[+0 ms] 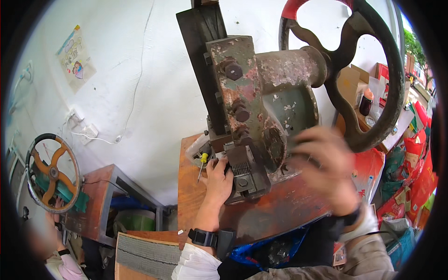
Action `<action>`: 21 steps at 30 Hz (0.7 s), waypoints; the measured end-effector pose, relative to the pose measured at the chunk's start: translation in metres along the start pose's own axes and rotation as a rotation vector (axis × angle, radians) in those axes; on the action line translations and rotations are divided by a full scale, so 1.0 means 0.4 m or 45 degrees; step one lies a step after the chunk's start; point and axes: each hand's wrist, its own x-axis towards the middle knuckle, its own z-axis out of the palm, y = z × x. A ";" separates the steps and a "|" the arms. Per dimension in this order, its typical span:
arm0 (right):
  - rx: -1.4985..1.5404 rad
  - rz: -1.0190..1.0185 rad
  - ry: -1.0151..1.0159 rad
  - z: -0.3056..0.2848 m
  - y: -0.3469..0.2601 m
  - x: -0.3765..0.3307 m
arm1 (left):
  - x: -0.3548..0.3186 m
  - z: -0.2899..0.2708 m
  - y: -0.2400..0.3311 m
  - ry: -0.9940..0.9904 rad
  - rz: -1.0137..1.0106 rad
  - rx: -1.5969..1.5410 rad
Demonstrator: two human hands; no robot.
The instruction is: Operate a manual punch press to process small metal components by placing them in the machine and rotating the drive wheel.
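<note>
A worn hand press [240, 91] with flaking paint stands in front of me, its large spoked handwheel [398, 88] on the right. Low on the press sits a dark metal die block [242, 184] with a row of thin upright metal teeth [240, 168]. My left hand [218, 179] is at the block's left side, fingers bent and thumb near the teeth; whatever they pinch is too small to name. A yellow-handled screwdriver [204, 158] lies beside that hand. My right hand [324, 161] is raised right of the press body, under the wheel, its fingers smeared by motion.
The press rests on a reddish-brown wooden table [191, 186]. Lower left is a board [147, 256] covered with rows of small grey pieces. Another person's arm [51, 228] is near a second handwheel [53, 173] at far left. Red bags [415, 172] and boxes crowd the right.
</note>
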 end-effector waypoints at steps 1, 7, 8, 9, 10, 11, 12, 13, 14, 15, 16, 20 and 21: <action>-0.290 -0.167 0.052 -0.113 0.010 0.050 | -0.007 -0.007 -0.006 0.011 -0.014 0.001; -0.341 0.791 -0.065 -0.519 0.188 0.504 | 0.013 0.069 0.032 -0.158 0.150 -0.142; -0.348 0.791 -0.068 -0.494 0.167 0.509 | 0.019 0.074 0.019 -0.204 0.118 -0.139; -0.304 0.756 -0.093 -0.469 0.149 0.497 | 0.024 0.077 0.012 -0.254 0.090 -0.141; -0.033 0.698 -0.178 -0.302 0.231 0.491 | -0.008 -0.003 -0.078 -0.176 -0.081 -0.022; 0.324 0.651 0.089 -0.325 0.352 0.466 | -0.017 -0.026 -0.092 -0.167 -0.076 -0.040; 0.136 0.637 0.106 -0.463 0.271 0.406 | 0.018 0.041 -0.024 -0.237 0.076 -0.180; 0.400 0.592 0.091 -0.290 0.325 0.291 | -0.027 -0.021 -0.103 -0.150 -0.122 -0.059; 0.220 0.515 0.171 -0.449 0.190 0.200 | 0.008 0.029 -0.005 -0.226 0.044 -0.174; -0.293 0.876 0.360 -0.466 0.241 0.077 | 0.006 0.022 0.008 -0.220 0.047 -0.137; -0.403 0.847 0.658 -0.285 0.205 -0.049 | -0.006 0.020 -0.002 -0.163 -0.003 -0.050; 0.015 0.526 0.950 -0.083 0.283 -0.349 | 0.009 0.014 -0.016 -0.228 0.126 -0.179; -0.045 0.620 0.892 -0.069 0.277 -0.300 | 0.020 0.019 -0.018 -0.214 0.122 -0.170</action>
